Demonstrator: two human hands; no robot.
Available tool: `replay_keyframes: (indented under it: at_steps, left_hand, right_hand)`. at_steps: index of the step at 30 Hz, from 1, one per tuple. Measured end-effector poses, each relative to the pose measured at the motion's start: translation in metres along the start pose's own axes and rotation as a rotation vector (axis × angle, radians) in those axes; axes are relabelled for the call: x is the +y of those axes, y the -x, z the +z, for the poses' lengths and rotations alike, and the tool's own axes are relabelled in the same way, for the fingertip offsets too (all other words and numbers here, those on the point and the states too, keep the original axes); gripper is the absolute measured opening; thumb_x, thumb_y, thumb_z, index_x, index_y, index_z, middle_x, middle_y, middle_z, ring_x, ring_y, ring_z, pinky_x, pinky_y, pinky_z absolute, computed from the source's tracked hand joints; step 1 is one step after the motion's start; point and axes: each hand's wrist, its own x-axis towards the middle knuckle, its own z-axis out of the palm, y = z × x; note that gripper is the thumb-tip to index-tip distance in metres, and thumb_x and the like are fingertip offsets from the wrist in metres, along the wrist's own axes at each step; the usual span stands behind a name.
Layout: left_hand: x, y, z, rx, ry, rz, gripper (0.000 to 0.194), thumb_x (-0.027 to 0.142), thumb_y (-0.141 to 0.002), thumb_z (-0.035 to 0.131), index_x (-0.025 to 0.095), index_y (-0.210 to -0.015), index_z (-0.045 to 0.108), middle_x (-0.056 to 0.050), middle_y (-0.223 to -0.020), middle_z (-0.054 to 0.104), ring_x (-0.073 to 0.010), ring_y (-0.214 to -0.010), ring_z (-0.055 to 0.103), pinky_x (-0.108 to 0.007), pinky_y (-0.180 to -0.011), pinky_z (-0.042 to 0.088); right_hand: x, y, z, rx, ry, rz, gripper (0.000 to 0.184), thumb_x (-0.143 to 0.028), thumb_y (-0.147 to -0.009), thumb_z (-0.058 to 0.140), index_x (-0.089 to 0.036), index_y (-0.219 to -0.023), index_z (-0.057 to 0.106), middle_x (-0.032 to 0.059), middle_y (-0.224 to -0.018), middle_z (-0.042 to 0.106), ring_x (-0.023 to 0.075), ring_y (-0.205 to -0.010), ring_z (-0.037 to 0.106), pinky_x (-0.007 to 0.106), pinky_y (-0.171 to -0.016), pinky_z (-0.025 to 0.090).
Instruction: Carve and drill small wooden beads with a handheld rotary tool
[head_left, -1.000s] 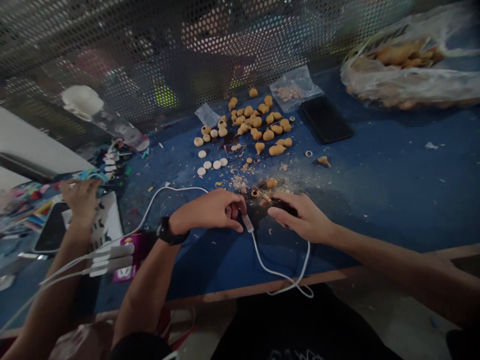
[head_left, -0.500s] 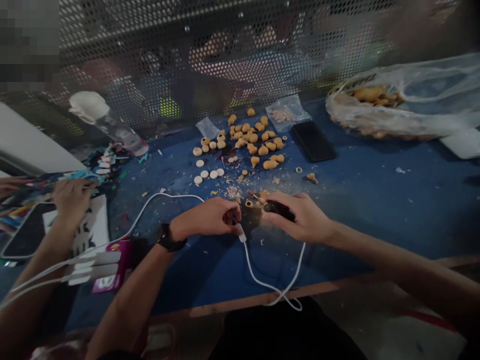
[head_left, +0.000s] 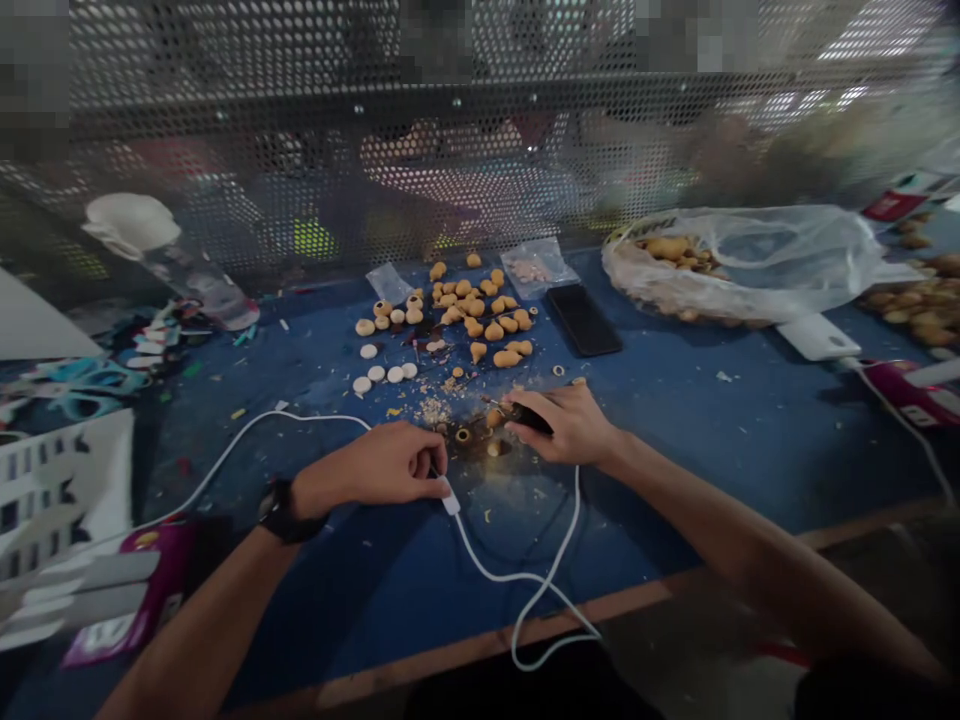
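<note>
Blue workbench (head_left: 675, 450), perf. metal screen (head_left: 300, 120) behind. R hand (head_left: 559, 425) clenched on small dark object (head_left: 534, 420), apparently working it over shavings (head_left: 433, 410), tan carved pieces (head_left: 480, 310) just beyond. L hand (head_left: 371, 465) curled beside white cable plug (head_left: 450, 503), grip unclear.

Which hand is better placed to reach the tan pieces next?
Right, probably: the right hand sits closer to the tan pieces, though it holds a dark object. The left hand lies further back, by the white cable plug.
</note>
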Motion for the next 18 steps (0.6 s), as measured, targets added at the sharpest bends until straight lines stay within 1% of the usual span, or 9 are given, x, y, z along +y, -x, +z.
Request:
replay_keyframes:
  at_steps: [4, 8, 12, 18]
  left_hand:
    - [0.0, -0.0005, -0.0002, -0.002, -0.017, -0.027, 0.029, 0.05, -0.085, 0.076, 0.021, -0.092, 0.073, 0.001, -0.071, 0.072, -0.0169, -0.067, 0.068, -0.026, -0.062, 0.043]
    - [-0.0003, -0.001, 0.0, 0.008, -0.021, -0.039, 0.034, 0.055, -0.084, 0.076, 0.021, -0.09, 0.072, 0.001, -0.071, 0.072, -0.0168, -0.068, 0.068, -0.026, -0.062, 0.044]
    - [0.0, -0.0007, 0.0001, 0.011, -0.032, -0.037, 0.032, 0.053, -0.085, 0.075, 0.021, -0.089, 0.072, 0.001, -0.071, 0.072, -0.0161, -0.068, 0.067, -0.025, -0.063, 0.043]
    - [0.0033, 0.0009, -0.0013, 0.004, -0.041, -0.047, 0.03, 0.051, -0.085, 0.075, 0.022, -0.089, 0.071, 0.0, -0.072, 0.071, -0.0171, -0.07, 0.068, -0.026, -0.064, 0.042]
  right_hand:
    - [0.0006, -0.0006, 0.0011, -0.015, 0.0, -0.01, 0.036, -0.043, -0.106, 0.057, -0.016, -0.125, 0.069, 0.0078, -0.084, 0.082, 0.0228, -0.069, 0.075, 0.032, -0.063, 0.051]
    - [0.0, -0.0018, 0.0001, -0.019, -0.009, -0.015, 0.037, -0.044, -0.106, 0.057, -0.015, -0.125, 0.069, 0.0088, -0.088, 0.083, 0.0223, -0.072, 0.076, 0.031, -0.064, 0.05]
    - [-0.0007, -0.0034, -0.0019, -0.024, -0.023, -0.016, 0.037, -0.045, -0.106, 0.058, -0.015, -0.126, 0.069, 0.0074, -0.082, 0.081, 0.0204, -0.07, 0.076, 0.03, -0.064, 0.049]
    - [-0.0005, -0.0033, -0.0011, -0.044, -0.043, -0.009, 0.038, -0.046, -0.107, 0.056, -0.017, -0.128, 0.068, 0.0076, -0.083, 0.082, 0.0218, -0.071, 0.076, 0.03, -0.062, 0.05]
